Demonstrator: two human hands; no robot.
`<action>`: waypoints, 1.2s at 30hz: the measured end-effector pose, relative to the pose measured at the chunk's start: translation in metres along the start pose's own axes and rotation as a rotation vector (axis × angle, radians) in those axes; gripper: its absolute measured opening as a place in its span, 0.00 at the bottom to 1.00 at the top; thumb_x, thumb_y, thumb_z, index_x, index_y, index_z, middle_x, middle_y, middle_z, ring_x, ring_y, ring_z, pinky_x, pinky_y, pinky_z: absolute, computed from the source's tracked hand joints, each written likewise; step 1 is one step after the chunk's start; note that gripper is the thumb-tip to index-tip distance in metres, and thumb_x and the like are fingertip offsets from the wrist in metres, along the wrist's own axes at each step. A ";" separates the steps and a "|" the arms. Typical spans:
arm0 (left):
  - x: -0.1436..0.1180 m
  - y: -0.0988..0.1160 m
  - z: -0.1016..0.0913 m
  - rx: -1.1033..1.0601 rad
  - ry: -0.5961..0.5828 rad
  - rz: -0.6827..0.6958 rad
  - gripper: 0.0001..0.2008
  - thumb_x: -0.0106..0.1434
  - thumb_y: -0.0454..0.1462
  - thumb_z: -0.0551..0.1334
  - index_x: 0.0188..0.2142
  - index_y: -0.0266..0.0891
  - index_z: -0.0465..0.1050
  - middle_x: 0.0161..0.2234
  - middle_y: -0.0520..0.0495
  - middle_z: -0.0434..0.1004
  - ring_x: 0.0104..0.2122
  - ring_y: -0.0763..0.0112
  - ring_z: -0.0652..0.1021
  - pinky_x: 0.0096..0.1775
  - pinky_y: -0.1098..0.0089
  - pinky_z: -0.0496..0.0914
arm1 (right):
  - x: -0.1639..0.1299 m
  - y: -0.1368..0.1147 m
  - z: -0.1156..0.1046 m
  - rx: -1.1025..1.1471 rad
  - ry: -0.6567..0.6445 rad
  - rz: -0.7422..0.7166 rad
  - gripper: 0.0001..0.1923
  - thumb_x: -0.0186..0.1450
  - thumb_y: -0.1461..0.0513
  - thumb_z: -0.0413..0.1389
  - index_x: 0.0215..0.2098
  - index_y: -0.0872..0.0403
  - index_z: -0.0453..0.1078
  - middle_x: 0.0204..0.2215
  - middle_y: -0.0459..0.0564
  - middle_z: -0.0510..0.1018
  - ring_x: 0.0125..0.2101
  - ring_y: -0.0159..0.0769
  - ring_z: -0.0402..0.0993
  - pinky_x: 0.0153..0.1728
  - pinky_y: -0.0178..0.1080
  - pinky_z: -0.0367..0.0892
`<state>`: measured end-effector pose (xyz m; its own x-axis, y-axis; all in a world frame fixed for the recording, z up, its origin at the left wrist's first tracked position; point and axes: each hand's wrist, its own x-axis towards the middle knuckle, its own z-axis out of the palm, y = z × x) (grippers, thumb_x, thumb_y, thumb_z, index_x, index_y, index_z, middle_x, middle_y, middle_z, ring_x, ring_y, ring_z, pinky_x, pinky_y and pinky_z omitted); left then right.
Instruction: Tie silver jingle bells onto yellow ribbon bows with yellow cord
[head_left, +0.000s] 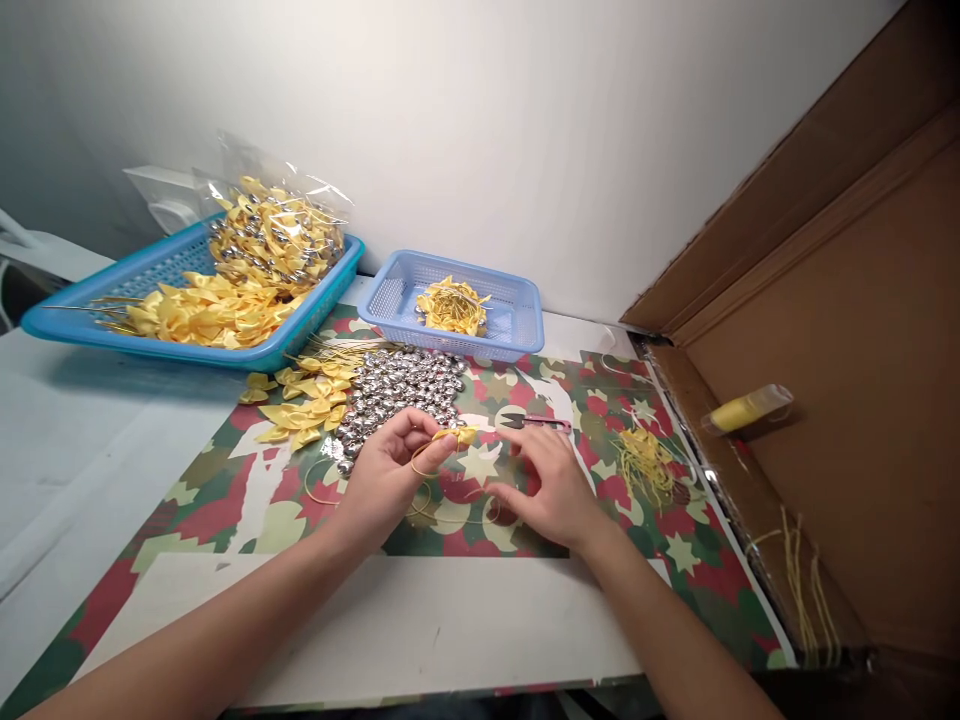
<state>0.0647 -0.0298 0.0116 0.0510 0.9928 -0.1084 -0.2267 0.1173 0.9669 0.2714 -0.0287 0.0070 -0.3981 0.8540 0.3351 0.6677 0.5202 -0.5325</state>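
At far left, a large blue tray [319, 310] holds a heap of yellow ribbon bows [225, 310], with a clear plastic bag [277, 235] of yellow bows and silver bells resting at its back. Beside the tray, more loose bows [311, 400] lie on a red, green and cream patterned table cover [682, 552]. Next comes a spread of shiny silver bells [401, 385]. The person's left hand [382, 480] reaches in front of them, thumb and index finger pinched together on a small yellow bow [466, 435], which is raised near the middle of the view. A thin yellow cord [450, 521] loops loosely below the hands. Behind the bells, a smaller blue basket [465, 268] contains a bundle of bows. To the right of the held bow is the right hand [551, 485], its thumb and index finger spread well apart; whether the thumb touches the cord cannot be told. Just beyond it lie small snips [532, 422] with dark blades and a pink handle. Farther right are a tangle of yellow threads [645, 460], a yellow tube [750, 408], and hanging cords [810, 590] against a brown cardboard wall [832, 300]
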 end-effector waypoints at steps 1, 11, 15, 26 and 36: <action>0.000 -0.001 0.000 -0.002 -0.012 -0.010 0.15 0.56 0.44 0.68 0.28 0.39 0.66 0.18 0.60 0.65 0.19 0.82 0.65 0.21 0.82 0.59 | 0.000 -0.001 0.001 0.001 0.083 0.008 0.23 0.58 0.57 0.63 0.50 0.52 0.66 0.37 0.51 0.75 0.38 0.41 0.68 0.41 0.44 0.63; -0.008 -0.009 0.008 0.076 -0.150 0.074 0.11 0.58 0.42 0.66 0.27 0.38 0.70 0.28 0.53 0.70 0.26 0.75 0.72 0.28 0.74 0.69 | -0.003 -0.031 0.027 -0.105 0.433 -0.256 0.07 0.64 0.60 0.57 0.30 0.53 0.64 0.20 0.43 0.70 0.22 0.32 0.62 0.29 0.38 0.54; -0.011 -0.012 0.005 0.372 -0.124 0.323 0.07 0.61 0.39 0.64 0.29 0.38 0.72 0.27 0.50 0.74 0.27 0.73 0.73 0.28 0.73 0.68 | -0.001 -0.031 0.024 -0.232 0.463 -0.238 0.07 0.63 0.62 0.53 0.27 0.54 0.64 0.17 0.43 0.67 0.21 0.31 0.58 0.29 0.39 0.50; -0.011 -0.014 0.007 0.684 -0.103 0.840 0.03 0.60 0.30 0.63 0.33 0.39 0.72 0.28 0.49 0.79 0.28 0.72 0.76 0.31 0.72 0.70 | 0.000 -0.035 0.021 -0.394 0.450 -0.217 0.12 0.62 0.64 0.48 0.20 0.54 0.61 0.14 0.43 0.63 0.20 0.31 0.52 0.28 0.40 0.45; -0.015 -0.010 0.010 0.826 -0.067 0.733 0.03 0.61 0.33 0.58 0.30 0.41 0.69 0.23 0.51 0.73 0.23 0.72 0.70 0.27 0.72 0.66 | 0.001 -0.028 0.026 -0.308 0.386 -0.267 0.12 0.60 0.67 0.48 0.19 0.52 0.56 0.14 0.42 0.61 0.18 0.31 0.52 0.27 0.40 0.47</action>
<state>0.0759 -0.0463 0.0054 0.2285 0.8087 0.5420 0.4942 -0.5761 0.6511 0.2362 -0.0418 0.0024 -0.3582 0.5967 0.7181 0.7514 0.6408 -0.1576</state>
